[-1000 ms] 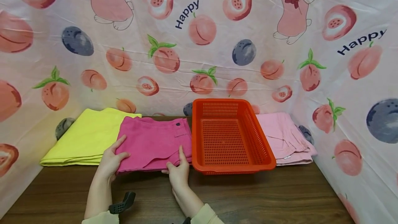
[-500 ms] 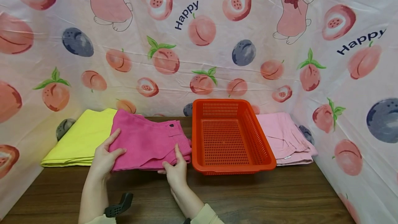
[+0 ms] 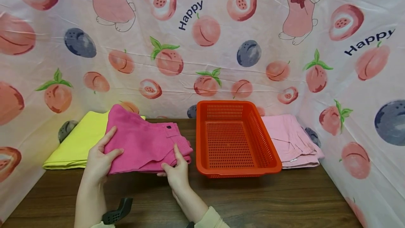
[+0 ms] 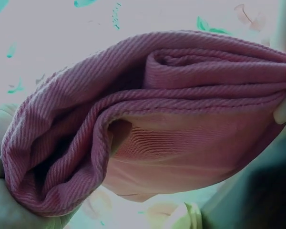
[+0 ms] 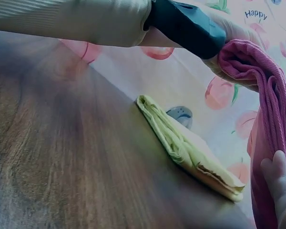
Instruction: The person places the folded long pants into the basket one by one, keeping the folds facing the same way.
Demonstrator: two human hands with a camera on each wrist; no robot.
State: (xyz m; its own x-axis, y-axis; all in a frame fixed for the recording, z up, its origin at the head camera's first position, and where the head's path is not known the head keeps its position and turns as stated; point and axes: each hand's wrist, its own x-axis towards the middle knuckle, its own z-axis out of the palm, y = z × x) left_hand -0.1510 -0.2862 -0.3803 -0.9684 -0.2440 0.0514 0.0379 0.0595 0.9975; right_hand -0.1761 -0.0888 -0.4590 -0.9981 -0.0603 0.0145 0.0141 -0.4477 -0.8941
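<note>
Both hands hold folded magenta pants (image 3: 145,143) with a dark button near the far right corner. My left hand (image 3: 98,157) grips the left side, thumb on top and the other fingers beneath. At the front right, my right hand (image 3: 178,177) pinches the folded layers, its index finger lying along the top. The pants are raised off the table and tilted, left side higher, overlapping the folded yellow cloth (image 3: 72,147) in the head view. Thick folded layers of the pants (image 4: 62,143) bulge by the left palm in the left wrist view.
An orange plastic basket (image 3: 200,143) with nothing in it stands right of the pants. Folded light pink pants (image 3: 289,140) lie beyond it. The brown wooden table (image 3: 253,200) meets a fruit-print curtain (image 3: 221,62) at the back and sides.
The hands have carried the magenta pants leftward, away from the basket, and lifted their left side higher, covering more of the yellow cloth. The basket and light pink pants stay put.
</note>
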